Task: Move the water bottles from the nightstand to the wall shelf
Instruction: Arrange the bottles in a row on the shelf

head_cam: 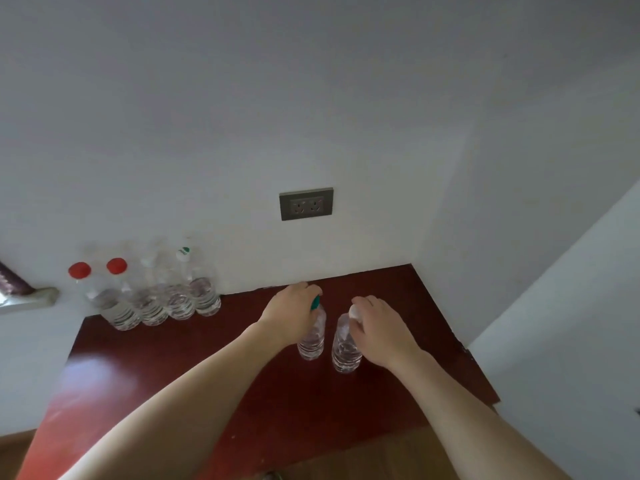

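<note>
Two clear water bottles stand upright side by side on the dark red nightstand top [207,358]. My left hand [289,308] grips the neck of the green-capped bottle [311,341]. My right hand [377,327] grips the neck of the white-capped bottle [344,351]. Both bottles' bases touch the wood. Several more clear bottles [156,292], two with red caps and one with a white and green cap, stand in a row against the wall at the back left. No wall shelf is in view.
A grey double socket [306,203] sits on the white wall above the nightstand. A white wall panel [554,323] closes off the right side. At far left lies a white ledge with a purple patterned object [14,278]. Wooden floor [363,459] shows below.
</note>
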Motion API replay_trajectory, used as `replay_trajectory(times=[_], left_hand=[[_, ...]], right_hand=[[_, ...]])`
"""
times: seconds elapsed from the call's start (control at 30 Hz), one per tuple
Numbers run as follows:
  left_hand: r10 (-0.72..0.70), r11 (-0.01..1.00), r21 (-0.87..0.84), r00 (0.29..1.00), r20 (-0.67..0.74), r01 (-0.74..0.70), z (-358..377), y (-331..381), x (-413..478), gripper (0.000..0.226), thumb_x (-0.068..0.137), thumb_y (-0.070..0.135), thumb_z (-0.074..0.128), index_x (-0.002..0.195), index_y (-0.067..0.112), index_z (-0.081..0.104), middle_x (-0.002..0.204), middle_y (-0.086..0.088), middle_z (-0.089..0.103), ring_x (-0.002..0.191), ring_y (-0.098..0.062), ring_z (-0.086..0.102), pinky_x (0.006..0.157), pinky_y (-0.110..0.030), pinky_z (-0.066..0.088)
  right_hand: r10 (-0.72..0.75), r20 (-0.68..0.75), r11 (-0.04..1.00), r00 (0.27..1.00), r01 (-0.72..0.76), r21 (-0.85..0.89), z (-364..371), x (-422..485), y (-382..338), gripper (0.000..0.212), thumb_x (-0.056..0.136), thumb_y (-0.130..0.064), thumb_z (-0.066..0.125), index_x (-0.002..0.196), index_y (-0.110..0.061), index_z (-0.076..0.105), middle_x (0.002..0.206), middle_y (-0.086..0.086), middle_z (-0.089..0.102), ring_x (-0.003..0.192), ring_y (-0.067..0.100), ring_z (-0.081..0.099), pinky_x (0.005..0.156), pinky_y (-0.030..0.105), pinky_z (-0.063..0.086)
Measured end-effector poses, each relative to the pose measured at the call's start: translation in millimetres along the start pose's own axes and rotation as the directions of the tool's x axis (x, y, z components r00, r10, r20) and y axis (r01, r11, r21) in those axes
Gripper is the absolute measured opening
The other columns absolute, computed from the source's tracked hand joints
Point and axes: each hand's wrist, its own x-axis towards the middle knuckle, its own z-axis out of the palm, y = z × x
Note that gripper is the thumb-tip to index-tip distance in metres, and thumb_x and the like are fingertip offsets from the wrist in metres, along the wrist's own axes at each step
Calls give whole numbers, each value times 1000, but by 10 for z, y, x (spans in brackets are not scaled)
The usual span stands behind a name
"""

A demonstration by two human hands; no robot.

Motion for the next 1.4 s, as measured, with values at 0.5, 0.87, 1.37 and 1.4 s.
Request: replay_trajectory(times=[0.5,0.87,1.37,1.4], left_hand=[[-53,998,-33,996,-74,50,-444,-595,-132,36,89,15,56,124,16,60,114,-6,60,105,-28,58,86,-34,45],[-59,998,7,994,-96,60,-897,-1530,9,40,90,17,56,129,17,57,121,-5,58,113,-26,56,95,-34,43],[-50,997,49,995,-85,54,-1022,-2014,288,39,90,15,57,129,15,58,122,-7,61,110,-26,58,93,-31,43],[-58,997,48,994,-89,62,-1018,-2027,308,38,90,15,57,128,15,58,122,-7,61,110,-26,58,92,-31,44]], right_hand=[[-99,-1,995,995,99,11,-19,559,-491,12,93,-20,46,93,-12,55,91,-1,55,85,18,53,76,33,46],[-128,10,992,992,128,9,212,1300,-1239,12,96,-21,45,84,-19,45,84,-3,50,79,17,50,67,27,34],[-147,-26,989,989,147,7,339,1839,-1650,21,98,-23,48,112,-9,55,105,6,57,96,24,57,80,32,45],[-151,-25,988,988,151,11,353,1871,-1649,20,98,-23,48,111,-9,55,104,5,57,96,24,57,78,31,44]])
